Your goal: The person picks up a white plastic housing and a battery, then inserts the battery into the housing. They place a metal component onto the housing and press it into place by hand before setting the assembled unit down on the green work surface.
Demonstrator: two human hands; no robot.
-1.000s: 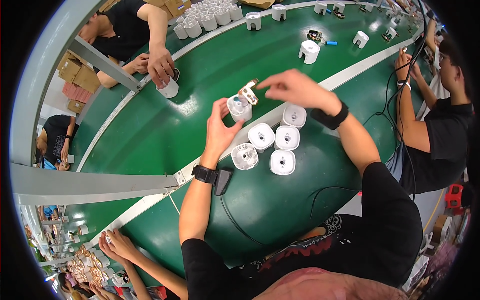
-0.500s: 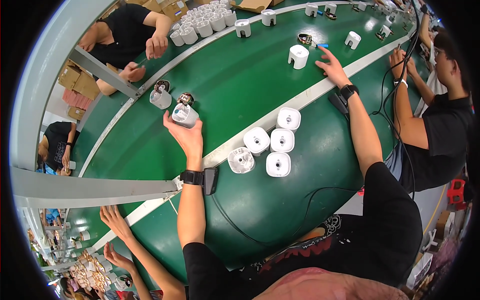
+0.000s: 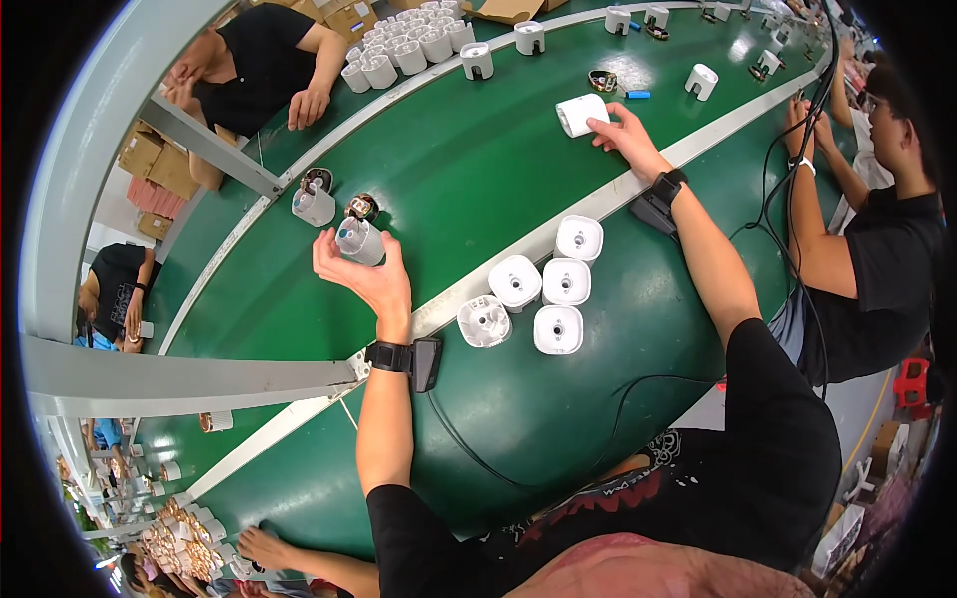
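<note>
My left hand (image 3: 377, 284) is closed around an open white plastic housing (image 3: 360, 243) on the green belt. Just beyond it sits a round copper-coloured electronic part (image 3: 361, 207); whether the two are joined I cannot tell. Farther right, the fingers of my right hand (image 3: 630, 140) grip another white housing (image 3: 578, 116), tipped on its side with its opening facing left. Behind that one lie a dark-rimmed round electronic part (image 3: 602, 81) and a blue cylinder (image 3: 636, 95). A third housing (image 3: 313, 207), with a part at its top, stands to the left of my left hand.
Several white housings (image 3: 514, 281) stand on the near green tabletop (image 3: 518, 409), before the pale rail (image 3: 498, 261). A grey metal frame (image 3: 199, 374) crosses at left. Black cables (image 3: 788, 189) hang at right. Co-workers sit across and on both sides; housings crowd the far edge.
My right hand has reached left onto the upright housing and tipped it over. The left housing has shifted slightly nearer with my left hand. A co-worker's hands at lower left have moved away.
</note>
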